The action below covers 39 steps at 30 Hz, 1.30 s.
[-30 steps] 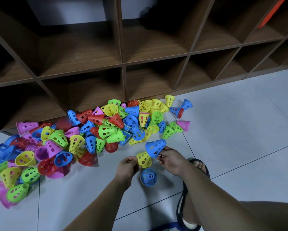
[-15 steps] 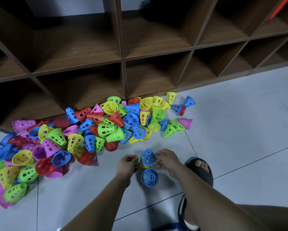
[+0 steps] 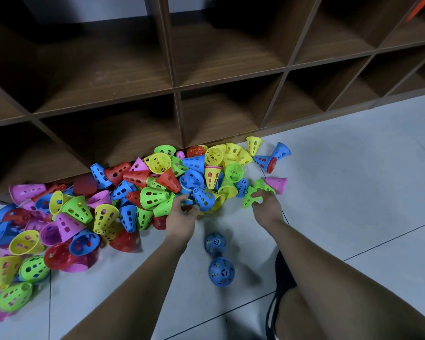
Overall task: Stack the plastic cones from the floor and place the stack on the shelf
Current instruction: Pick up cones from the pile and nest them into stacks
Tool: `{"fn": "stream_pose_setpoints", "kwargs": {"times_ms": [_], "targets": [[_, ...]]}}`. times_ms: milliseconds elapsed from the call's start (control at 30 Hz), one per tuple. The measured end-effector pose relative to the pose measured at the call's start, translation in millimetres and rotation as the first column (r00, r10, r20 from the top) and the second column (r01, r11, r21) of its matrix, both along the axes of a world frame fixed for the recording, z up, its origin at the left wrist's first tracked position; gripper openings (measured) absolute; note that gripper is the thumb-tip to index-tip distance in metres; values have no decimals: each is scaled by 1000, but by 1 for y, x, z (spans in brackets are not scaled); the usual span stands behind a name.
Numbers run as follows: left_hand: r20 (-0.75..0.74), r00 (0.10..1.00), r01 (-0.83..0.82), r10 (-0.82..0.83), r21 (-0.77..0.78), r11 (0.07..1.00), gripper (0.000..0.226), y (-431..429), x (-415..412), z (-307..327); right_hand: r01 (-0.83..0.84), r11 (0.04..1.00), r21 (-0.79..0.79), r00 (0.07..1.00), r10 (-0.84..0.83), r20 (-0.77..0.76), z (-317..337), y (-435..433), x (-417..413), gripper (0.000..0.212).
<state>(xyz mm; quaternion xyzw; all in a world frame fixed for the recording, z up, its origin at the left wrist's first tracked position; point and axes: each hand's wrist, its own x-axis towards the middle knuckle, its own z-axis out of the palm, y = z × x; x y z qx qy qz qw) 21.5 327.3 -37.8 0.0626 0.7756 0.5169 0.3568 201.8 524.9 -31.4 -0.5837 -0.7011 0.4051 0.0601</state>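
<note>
head-worn view, angled down, floor (image 3: 354, 192) close below

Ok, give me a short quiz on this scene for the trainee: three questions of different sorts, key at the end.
1. True or false: a stack of cones already sits in the shelf.
2. The right hand touches a cone of which colour? A red, B green, C blue.
3. How many blue cones stand upright on the floor, apart from the pile?
Key: 1 false, no stack shows in any compartment. 2 B, the green cone. 3 two.
</note>
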Motion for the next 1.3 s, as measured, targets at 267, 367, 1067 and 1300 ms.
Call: {"fn": "stream_pose_setpoints", "kwargs": {"times_ms": [267,367,1067,1300], "targets": [[-233,948,180,-215,-162,970,37,24,-19,4,-156,979,-134,977,172,122,-9,24,2,39],[-277,907,252,-317,-247,936,42,31,-23,3,-106,984,-145,984,125,127,-14,16,5,36],[-308,872,286,-380,-309,907,31,-18,9,21,265,874,-406,908,-368,-199,11,-26,17,9],[-244,922,264,-302,-175,948,28,-50,35,49,188,722,-666,823,-486,-295,30,-62,20,17]]}}
